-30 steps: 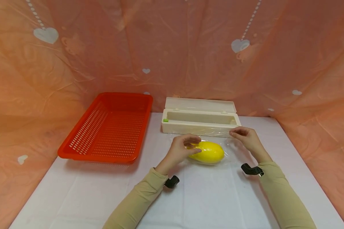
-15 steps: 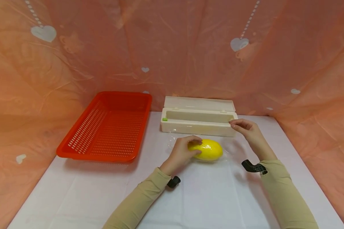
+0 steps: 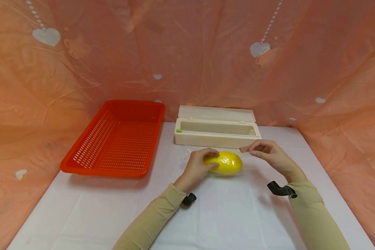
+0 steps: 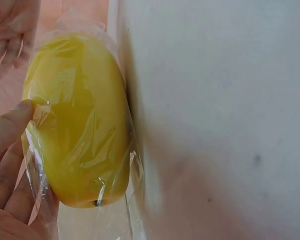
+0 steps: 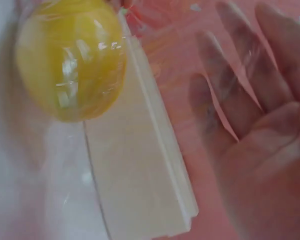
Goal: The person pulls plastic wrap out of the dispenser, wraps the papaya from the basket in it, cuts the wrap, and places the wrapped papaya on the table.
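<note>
A yellow melon [image 3: 229, 163] in clear plastic wrap lies on its side in front of the white box. My left hand [image 3: 198, 165] grips its left end, thumb on the near side and fingers on the far side. In the left wrist view, the thumb presses creased wrap [image 4: 97, 145] against the melon. To the right of the melon, my right hand [image 3: 267, 152] pinches the wrap's edge between thumb and forefinger. Its other fingers [image 5: 225, 72] are spread behind the clear film in the right wrist view.
Behind the melon stands a long white wrap dispenser box [image 3: 217, 140], lid [image 3: 217, 113] raised, with a small green slider [image 3: 179, 131] at its left end. A red slotted basket [image 3: 157, 139] sits to the left. A pink curtain [image 3: 203, 62] hangs behind the table.
My right hand first rose beside the box, then came down and left toward the melon, bringing the wrap's edge. My left hand has closed in on the melon's left end.
</note>
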Available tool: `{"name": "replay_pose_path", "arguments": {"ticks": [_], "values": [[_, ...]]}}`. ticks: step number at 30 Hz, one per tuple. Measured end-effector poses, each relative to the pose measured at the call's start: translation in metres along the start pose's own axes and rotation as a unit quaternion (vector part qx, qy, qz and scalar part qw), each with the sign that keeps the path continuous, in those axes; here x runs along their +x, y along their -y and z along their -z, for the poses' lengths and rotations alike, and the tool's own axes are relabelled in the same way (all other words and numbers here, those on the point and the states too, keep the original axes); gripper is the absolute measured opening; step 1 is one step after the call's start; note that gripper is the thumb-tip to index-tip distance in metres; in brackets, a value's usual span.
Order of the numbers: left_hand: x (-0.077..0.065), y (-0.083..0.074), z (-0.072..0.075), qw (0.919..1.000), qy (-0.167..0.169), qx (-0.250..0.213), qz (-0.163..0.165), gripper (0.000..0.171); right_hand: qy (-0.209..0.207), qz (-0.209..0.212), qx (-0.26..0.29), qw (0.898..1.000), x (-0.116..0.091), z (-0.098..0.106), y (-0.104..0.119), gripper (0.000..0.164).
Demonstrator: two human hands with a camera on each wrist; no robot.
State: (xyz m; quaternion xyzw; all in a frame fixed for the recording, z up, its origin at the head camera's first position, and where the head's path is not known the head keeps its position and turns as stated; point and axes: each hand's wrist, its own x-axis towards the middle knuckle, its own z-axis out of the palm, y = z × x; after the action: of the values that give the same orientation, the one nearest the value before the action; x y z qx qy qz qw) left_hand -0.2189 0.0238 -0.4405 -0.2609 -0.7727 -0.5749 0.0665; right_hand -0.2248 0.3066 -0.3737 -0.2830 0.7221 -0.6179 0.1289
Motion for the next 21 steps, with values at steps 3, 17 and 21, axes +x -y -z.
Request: {"name": "replay_pose_path", "arguments": {"ticks": [3,17,21], "values": [[0.000,0.000,0.000,1.0000,-0.005,-0.004,-0.004,0.034,0.037,-0.015,0.010,0.999,-0.007,0.002,-0.004,0.012],[0.000,0.005,0.000,0.9994,-0.008,-0.030,-0.012,0.033,0.152,-0.029,-0.128,0.980,-0.014,-0.002,-0.021,0.019],[-0.001,0.005,0.000,0.9997,-0.012,-0.020,-0.004,0.033,0.135,-0.069,-0.096,0.984,-0.018,0.002,-0.024,0.021]]}}
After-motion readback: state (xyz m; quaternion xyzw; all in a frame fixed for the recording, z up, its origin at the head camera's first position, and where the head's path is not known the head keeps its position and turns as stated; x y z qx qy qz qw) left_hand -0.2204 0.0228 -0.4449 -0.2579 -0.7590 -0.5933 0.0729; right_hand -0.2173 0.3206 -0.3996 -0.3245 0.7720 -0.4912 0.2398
